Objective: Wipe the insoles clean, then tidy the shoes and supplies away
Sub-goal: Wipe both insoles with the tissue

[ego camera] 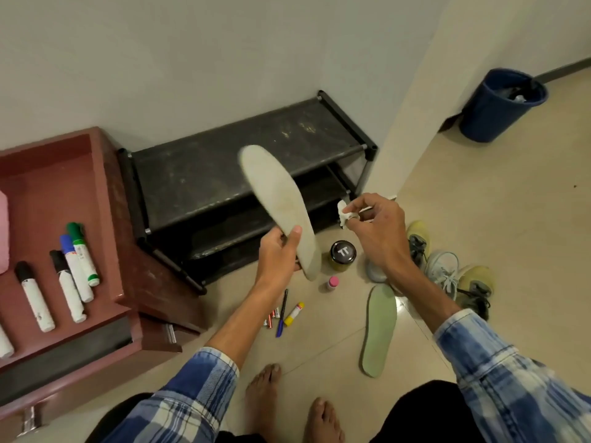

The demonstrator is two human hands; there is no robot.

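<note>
My left hand grips the heel end of a grey insole, thumb on its face, toe end raised toward the wall. My right hand pinches a small white wipe just right of the insole, not touching it. A second, pale green insole lies flat on the floor tiles. Two yellowish shoes with dark laces and a pale blue one sit on the floor at the right, partly hidden by my right forearm.
A black two-tier shoe rack stands against the wall. A dark-lidded jar, a pink-capped bottle, a pen, glue stick and batteries lie below it. Markers rest on a red cabinet. Blue bin far right.
</note>
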